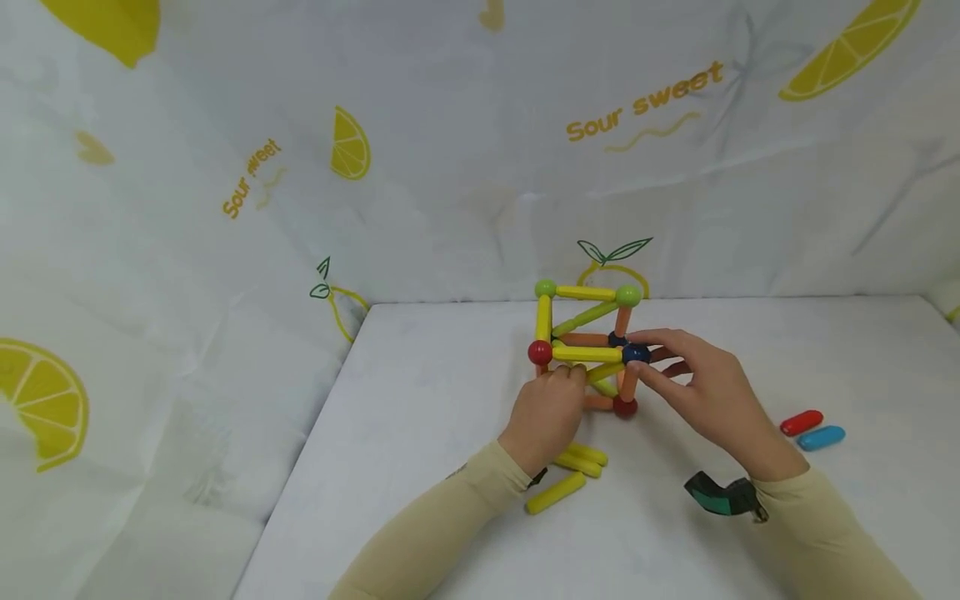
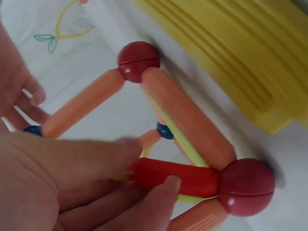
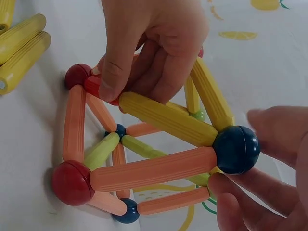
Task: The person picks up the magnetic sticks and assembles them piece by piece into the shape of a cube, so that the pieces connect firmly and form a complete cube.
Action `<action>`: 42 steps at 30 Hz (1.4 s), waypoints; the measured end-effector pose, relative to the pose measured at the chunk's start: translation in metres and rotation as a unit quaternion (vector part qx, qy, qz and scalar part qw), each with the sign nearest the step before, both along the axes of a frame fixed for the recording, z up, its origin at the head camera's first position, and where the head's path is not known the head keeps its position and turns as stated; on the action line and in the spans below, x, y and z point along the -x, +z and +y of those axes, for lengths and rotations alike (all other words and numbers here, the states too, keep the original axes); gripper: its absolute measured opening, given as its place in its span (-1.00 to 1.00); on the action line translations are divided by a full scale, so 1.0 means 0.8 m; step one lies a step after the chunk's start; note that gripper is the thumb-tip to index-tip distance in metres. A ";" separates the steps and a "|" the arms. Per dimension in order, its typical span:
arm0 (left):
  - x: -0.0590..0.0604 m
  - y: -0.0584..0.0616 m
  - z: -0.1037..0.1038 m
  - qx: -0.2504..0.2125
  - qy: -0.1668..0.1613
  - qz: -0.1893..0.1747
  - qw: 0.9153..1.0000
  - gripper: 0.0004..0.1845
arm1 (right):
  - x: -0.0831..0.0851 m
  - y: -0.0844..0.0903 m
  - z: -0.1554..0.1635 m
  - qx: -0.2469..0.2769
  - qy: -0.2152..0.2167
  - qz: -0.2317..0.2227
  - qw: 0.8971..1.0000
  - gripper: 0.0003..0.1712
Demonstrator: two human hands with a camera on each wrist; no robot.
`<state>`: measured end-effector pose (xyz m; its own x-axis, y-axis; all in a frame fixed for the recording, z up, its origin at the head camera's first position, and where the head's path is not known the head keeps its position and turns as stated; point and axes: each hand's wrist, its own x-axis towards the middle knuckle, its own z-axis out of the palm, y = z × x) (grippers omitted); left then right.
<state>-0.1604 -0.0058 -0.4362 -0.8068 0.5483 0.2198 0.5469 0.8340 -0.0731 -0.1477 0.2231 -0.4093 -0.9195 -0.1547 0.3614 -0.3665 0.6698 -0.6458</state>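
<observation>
Lying loose: three yellow sticks [image 1: 573, 471], two capsules [image 1: 812, 430].

Our left hand [image 1: 546, 408] curls its fingers in a pinching grip, palm down; our right hand [image 1: 701, 390] reaches in, fingertips [image 3: 231, 187] pinching, both sleeved forearms stretched forward over the table.

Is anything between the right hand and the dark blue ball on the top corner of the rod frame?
Nothing visible. The right hand already has its fingertips on the dark blue ball; the left hand pinches a red rod on the frame's far side.
</observation>
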 end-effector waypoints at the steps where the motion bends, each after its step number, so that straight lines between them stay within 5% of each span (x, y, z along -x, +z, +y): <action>1: -0.004 0.004 -0.005 -0.003 0.005 -0.009 1.000 -0.73 | 0.003 -0.001 0.000 0.004 -0.001 -0.007 1.000 -0.52; 4: -0.021 0.021 -0.028 -0.042 0.024 -0.066 0.997 -0.71 | 0.018 -0.004 0.006 0.018 -0.011 -0.044 0.999 -0.51; 7: -0.021 0.029 -0.054 -0.109 0.056 -0.135 0.983 -0.74 | 0.053 -0.016 0.018 0.008 -0.013 -0.101 0.995 -0.45; 12: 0.020 0.005 -0.072 -0.186 0.107 -0.265 0.940 -0.69 | 0.114 -0.048 0.027 -0.011 0.054 -0.240 0.969 -0.30; 16: 0.046 -0.018 -0.067 -0.220 0.109 -0.323 0.914 -0.72 | 0.125 -0.069 0.033 -0.014 0.078 -0.275 0.958 -0.30; 20: 0.070 -0.019 -0.071 -0.218 0.117 -0.319 0.915 -0.75 | 0.114 -0.069 0.039 -0.028 0.053 -0.257 0.964 -0.40; 25: 0.111 -0.020 -0.077 -0.228 0.130 -0.340 0.903 -0.73 | 0.083 -0.068 0.044 -0.054 0.024 -0.240 0.969 -0.50; 30: 0.153 -0.021 -0.090 -0.232 0.131 -0.340 0.902 -0.68 | 0.053 -0.071 0.020 -0.063 0.025 -0.224 0.972 -0.64; 34: 0.171 -0.024 -0.101 -0.252 0.119 -0.359 0.891 -0.61 | 0.036 -0.063 0.002 -0.067 0.038 -0.229 0.970 -0.65; 37: 0.167 -0.024 -0.110 -0.270 0.121 -0.366 0.883 -0.60 | 0.028 -0.050 -0.003 -0.074 0.041 -0.247 0.965 -0.56; 39: 0.151 -0.020 -0.118 -0.262 0.128 -0.352 0.889 -0.64 | 0.023 -0.039 -0.001 -0.085 0.035 -0.250 0.964 -0.50; 42: 0.103 -0.008 -0.126 -0.183 0.117 -0.311 0.925 -0.74 | 0.012 -0.017 0.008 -0.101 0.009 -0.221 0.970 -0.42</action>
<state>-0.2426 -0.1069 -0.4427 -0.9271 0.3231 -0.1901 0.1899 0.8421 0.5048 -0.1573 0.2299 -0.4226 -0.9743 -0.1982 -0.1075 -0.0957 0.7953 -0.5987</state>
